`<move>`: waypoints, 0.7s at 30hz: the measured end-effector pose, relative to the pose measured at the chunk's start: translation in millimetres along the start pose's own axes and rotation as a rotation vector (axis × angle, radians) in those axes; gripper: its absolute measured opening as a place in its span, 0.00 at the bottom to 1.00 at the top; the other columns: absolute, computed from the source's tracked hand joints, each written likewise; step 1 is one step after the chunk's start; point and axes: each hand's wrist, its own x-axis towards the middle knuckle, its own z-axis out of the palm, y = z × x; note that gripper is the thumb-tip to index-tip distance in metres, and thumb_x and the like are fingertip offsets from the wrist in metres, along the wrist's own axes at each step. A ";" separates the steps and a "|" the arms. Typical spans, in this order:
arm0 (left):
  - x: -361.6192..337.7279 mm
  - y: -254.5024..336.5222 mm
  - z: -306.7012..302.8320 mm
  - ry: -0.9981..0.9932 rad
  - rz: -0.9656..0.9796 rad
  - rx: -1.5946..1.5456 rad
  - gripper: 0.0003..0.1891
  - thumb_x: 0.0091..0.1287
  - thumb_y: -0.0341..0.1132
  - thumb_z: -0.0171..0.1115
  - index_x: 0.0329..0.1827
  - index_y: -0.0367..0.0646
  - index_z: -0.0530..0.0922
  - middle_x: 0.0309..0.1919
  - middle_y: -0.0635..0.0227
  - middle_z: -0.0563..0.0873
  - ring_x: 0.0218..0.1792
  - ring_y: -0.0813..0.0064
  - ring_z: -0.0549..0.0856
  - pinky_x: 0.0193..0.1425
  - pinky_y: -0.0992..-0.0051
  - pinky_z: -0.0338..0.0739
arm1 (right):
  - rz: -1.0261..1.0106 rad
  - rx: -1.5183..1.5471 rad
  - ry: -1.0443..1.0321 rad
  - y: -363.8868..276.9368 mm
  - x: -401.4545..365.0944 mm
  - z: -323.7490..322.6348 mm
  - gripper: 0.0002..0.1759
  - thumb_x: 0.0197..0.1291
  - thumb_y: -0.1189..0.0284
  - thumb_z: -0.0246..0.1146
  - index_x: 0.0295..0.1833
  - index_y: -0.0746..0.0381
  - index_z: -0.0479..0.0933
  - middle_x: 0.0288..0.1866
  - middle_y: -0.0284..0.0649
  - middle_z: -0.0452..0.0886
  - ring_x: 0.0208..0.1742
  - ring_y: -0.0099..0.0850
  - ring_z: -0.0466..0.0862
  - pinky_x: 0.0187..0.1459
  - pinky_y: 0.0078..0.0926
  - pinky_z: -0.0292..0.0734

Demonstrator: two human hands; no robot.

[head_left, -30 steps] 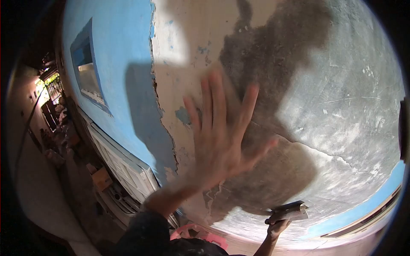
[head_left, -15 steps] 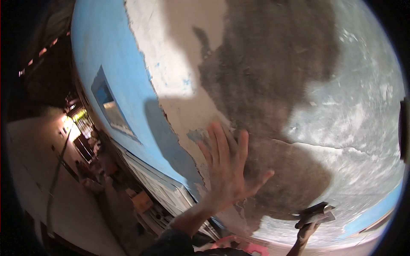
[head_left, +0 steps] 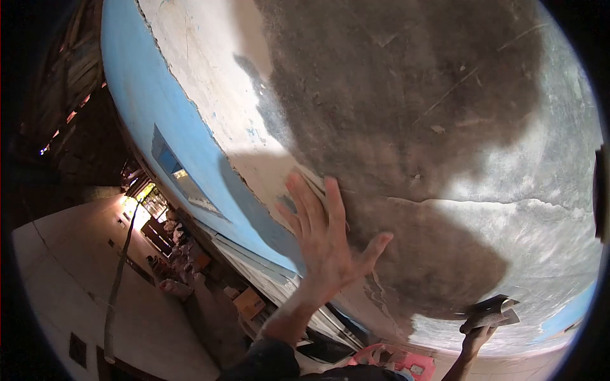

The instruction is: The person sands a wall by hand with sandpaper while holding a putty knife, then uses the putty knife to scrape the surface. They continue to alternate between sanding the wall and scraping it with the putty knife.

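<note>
My left hand [head_left: 327,247] is spread with its fingers stretched out over the wall [head_left: 406,120], fingertips right at the border between pale plaster and a darker grey coat. Lower down on the right, my right hand [head_left: 478,340] grips a plastering trowel [head_left: 506,312] close against the grey surface. Its metal blade faces the wall, and my fingers wrap round its handle. A thin ridged crack [head_left: 470,202] runs across the grey coat between the two hands. Large shadows darken the middle of the wall.
Blue paint [head_left: 136,76] with a ragged edge borders the plaster on the left, around a small window [head_left: 184,178]. Below stands a pink plastic chair or stool [head_left: 416,365]. A cardboard box [head_left: 249,303] and clutter line the passage, opposite a white wall [head_left: 70,273].
The view has turned, bringing more of the passage and the pink plastic item into sight. My left hand stays spread at the wall; the right still holds the trowel, now lower right in view.
</note>
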 end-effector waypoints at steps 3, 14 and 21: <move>45.0 -24.4 -14.4 0.114 0.023 0.006 0.57 0.59 0.72 0.53 0.78 0.38 0.42 0.71 0.24 0.36 0.74 0.29 0.34 0.65 0.26 0.27 | 0.029 -0.031 0.087 19.1 -3.7 -13.4 0.20 0.72 0.52 0.50 0.41 0.59 0.71 0.16 0.32 0.70 0.13 0.20 0.66 0.16 0.19 0.58; 11.2 -5.1 -3.5 0.006 0.040 0.136 0.59 0.59 0.73 0.50 0.78 0.36 0.37 0.74 0.32 0.35 0.76 0.37 0.35 0.71 0.35 0.29 | 0.028 -0.005 0.027 29.1 -5.0 -23.0 0.22 0.72 0.56 0.51 0.58 0.62 0.63 0.13 0.33 0.70 0.10 0.21 0.67 0.11 0.19 0.60; 13.6 3.6 -4.2 0.018 -0.022 -0.024 0.59 0.59 0.72 0.52 0.78 0.38 0.36 0.73 0.30 0.34 0.74 0.31 0.33 0.68 0.29 0.26 | 0.068 0.019 0.116 24.2 -3.7 -17.4 0.22 0.72 0.54 0.51 0.55 0.63 0.68 0.16 0.34 0.71 0.11 0.20 0.66 0.11 0.17 0.59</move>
